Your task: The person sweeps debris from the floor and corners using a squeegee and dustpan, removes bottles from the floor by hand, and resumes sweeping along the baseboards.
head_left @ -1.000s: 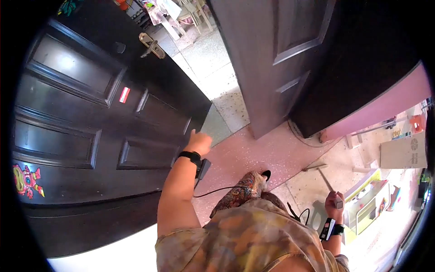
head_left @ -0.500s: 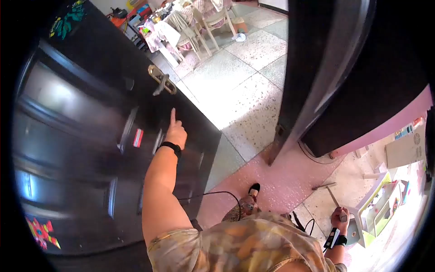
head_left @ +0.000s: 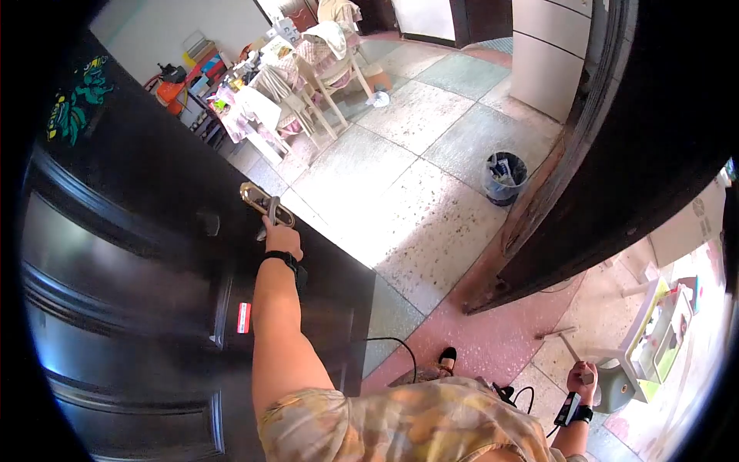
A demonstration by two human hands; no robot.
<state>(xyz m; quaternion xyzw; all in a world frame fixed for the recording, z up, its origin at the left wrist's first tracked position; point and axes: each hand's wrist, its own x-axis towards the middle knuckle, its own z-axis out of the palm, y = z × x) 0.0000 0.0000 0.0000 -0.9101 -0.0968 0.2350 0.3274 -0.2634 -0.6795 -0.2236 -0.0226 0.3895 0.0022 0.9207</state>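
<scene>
My left hand [head_left: 285, 240] is at the lever door handle [head_left: 272, 209] on the dark panelled door [head_left: 169, 254]. Its fingers close on the lower part of the lever, partly hidden by the hand itself. A dark band circles that wrist. Low on the right, my right hand [head_left: 581, 377] grips the pole of a T-shaped tool [head_left: 571, 348] with a narrow crossbar at its far end. The exact kind of tool cannot be made out. Near this hand stands a grey-green stool or bucket-like object [head_left: 616, 389].
Through the doorway are a bin [head_left: 505, 179] with rubbish, chairs [head_left: 335, 69] by a cluttered table and a tiled floor [head_left: 377, 185]. A dark door edge [head_left: 531, 269] juts in at right. Beyond it are a cardboard box [head_left: 689, 223] and a white-and-green rack [head_left: 654, 339].
My left hand has gone from pointing below the door handle to closing on its lever. The view has shifted, bringing the bin into sight. My right hand keeps the tool.
</scene>
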